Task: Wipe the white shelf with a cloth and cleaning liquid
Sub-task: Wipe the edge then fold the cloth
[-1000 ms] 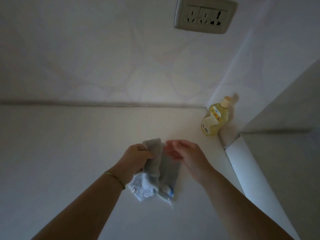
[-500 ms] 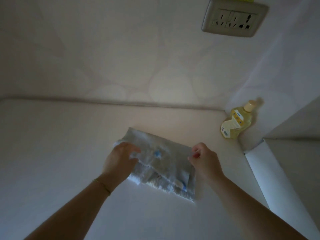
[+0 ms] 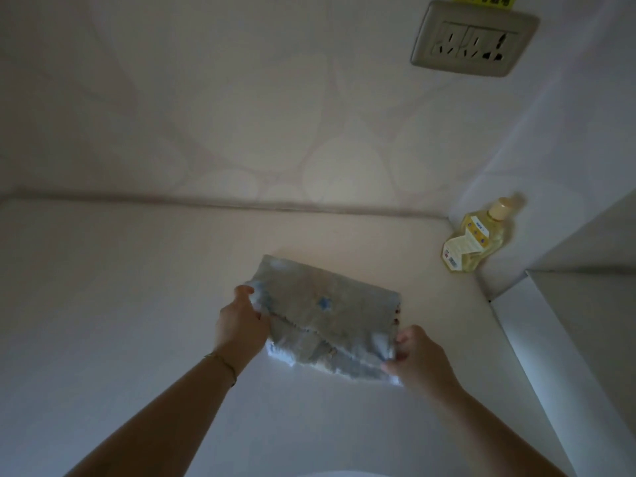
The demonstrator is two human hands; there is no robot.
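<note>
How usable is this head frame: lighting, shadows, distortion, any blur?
Head view: dim and low in contrast, with a brighter patch on the wall above the cloth; the bottle casts a soft shadow on the right wall; wide-angle bending tilts the socket and splays the forearms; cloth texture and bottle label are soft and unreadable; left hand and right hand show clearly.

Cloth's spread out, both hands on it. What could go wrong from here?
1. The yellow plastic bottle of cleaning liquid stands in the shelf's right rear corner; a wide rightward wipe could knock it over.
2. The grey-blue patterned cloth is pinched only at its edges by the left hand and right hand, so it may bunch up once pushed across the white shelf.
</note>
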